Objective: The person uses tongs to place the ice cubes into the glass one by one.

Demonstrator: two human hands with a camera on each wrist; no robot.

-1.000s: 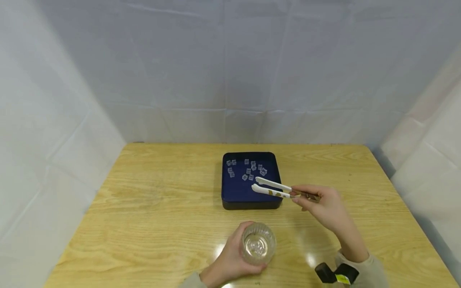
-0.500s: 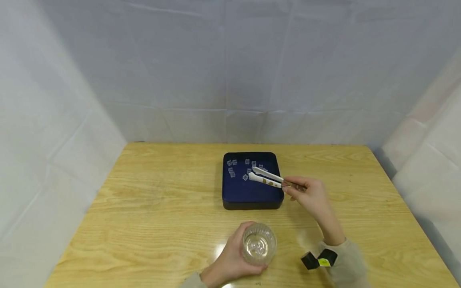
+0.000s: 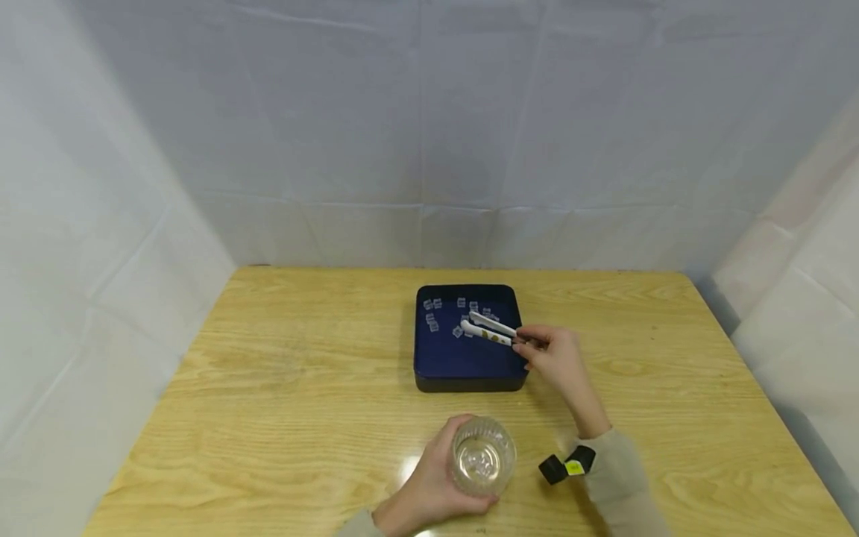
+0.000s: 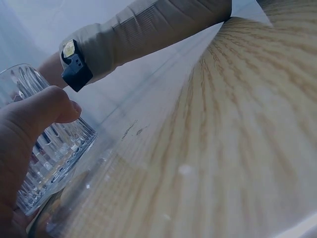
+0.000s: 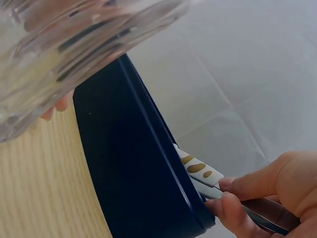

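Note:
My left hand [image 3: 439, 477] holds a ribbed clear glass [image 3: 483, 456] near the table's front; a few clear pieces lie at its bottom. In the left wrist view the thumb curls round the glass [image 4: 62, 144]. My right hand [image 3: 553, 358] pinches a pair of tongs [image 3: 490, 332] with white, gold-patterned arms. Their tips reach over the dark blue tray [image 3: 446, 365], right at several small clear cubes [image 3: 432, 322]. In the right wrist view the tray's wall [image 5: 133, 148] hides the tips of the tongs [image 5: 198, 168], and the fingers [image 5: 247, 186] are close to the rim.
The wooden table [image 3: 302, 388] bears the tray at its middle back and the glass in front of it. White sheeting [image 3: 335, 149] stands behind the table and at both sides. A black wrist device [image 3: 567, 466] sits on the right sleeve.
My right hand has moved left and slightly away from me, carrying the tongs farther in over the tray among the cubes. The left hand and the glass have stayed in place.

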